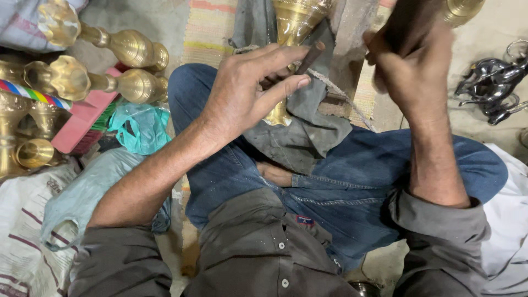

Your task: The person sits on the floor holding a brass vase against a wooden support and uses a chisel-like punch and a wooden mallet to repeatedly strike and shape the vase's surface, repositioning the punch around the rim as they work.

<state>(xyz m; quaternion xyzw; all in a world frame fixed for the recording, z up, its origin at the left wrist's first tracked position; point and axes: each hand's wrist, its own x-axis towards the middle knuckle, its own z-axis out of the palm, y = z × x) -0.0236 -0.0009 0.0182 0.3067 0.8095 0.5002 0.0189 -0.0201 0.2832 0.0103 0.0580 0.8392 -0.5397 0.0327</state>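
1. The left hand [250, 91] sits at the centre of the frame, its fingers curled around a thin dark tool [311, 56], with the thumb stretched out along a grey cloth [308, 132].
2. The tool's tip rests against a brass piece [294, 22] at the top centre of the frame. The piece stands between the person's knees, partly wrapped by the grey cloth.
3. The right hand [412, 60] is at the upper right, blurred. Its fingers are closed on something dark, but what it is cannot be told.
4. The person sits cross-legged in blue jeans [352, 181] and a grey shirt [258, 253], filling the lower middle of the frame.
5. At the upper left lie several brass pieces [99, 60] with flower-shaped ends, beside a pink brush [82, 124] and a teal plastic bag [140, 126].
6. At the right edge lie dark shiny metal figures [492, 85] on the floor.
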